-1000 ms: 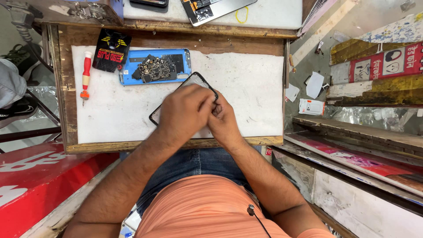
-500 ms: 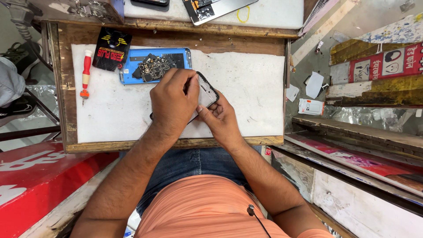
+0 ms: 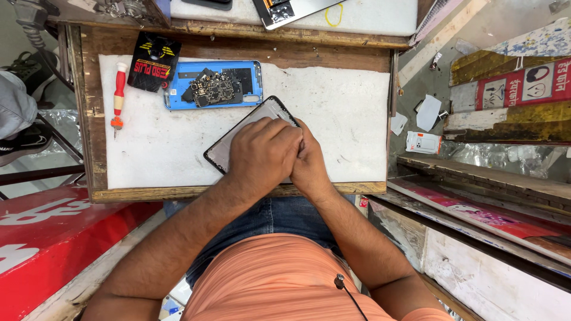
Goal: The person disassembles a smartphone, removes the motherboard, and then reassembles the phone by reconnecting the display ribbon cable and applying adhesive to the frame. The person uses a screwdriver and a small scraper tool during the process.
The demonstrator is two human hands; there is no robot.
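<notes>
A dark phone screen panel (image 3: 238, 134) lies tilted on the white pad (image 3: 333, 113) of a small wooden workbench. My left hand (image 3: 262, 154) lies palm down on top of it and covers its near half. My right hand (image 3: 308, 160) presses against the panel's right edge, fingers tucked beside the left hand. Behind them lies an opened blue phone body (image 3: 214, 84) with its circuit board exposed.
A red-handled screwdriver (image 3: 118, 95) lies at the pad's left edge. A black packet (image 3: 153, 60) sits at the back left. Another opened device (image 3: 285, 9) rests on the shelf behind. Scraps of paper and stacked boards lie to the right, a red board to the left.
My left hand reached forward towards the blue phone body half a second ago and has come back down onto the screen panel. The right hand stayed at the panel's edge.
</notes>
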